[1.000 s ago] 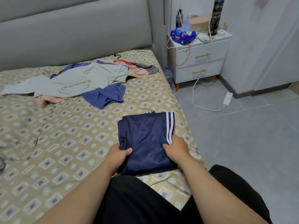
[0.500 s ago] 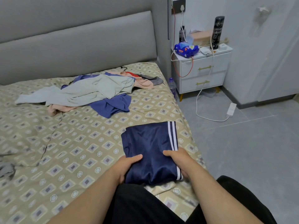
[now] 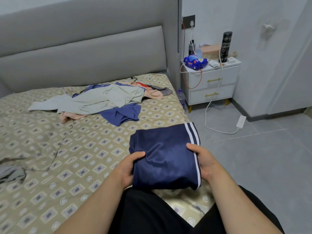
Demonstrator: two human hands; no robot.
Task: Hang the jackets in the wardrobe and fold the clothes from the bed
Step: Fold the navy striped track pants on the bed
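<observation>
View from the head, looking down on a bed (image 3: 50,149) with a patterned cover. At 6 o'clock, near the bed's right edge, lies a folded navy garment (image 3: 165,156) with white side stripes. The left hand (image 3: 130,168) grips its 9 o'clock edge and the right hand (image 3: 204,159) grips its striped 3 o'clock edge. Both thumbs lie on top, and the fingers pass out of sight beneath. The cloth is shiny and looks thin, light, limp and probably slippery, so the fold could slide open. It seems best carried flat, with both side edges supported from below. At 10 o'clock a loose pile (image 3: 108,102) of grey, blue and pink clothes waits unfolded. A white nightstand (image 3: 212,81) stands at 2 o'clock.
</observation>
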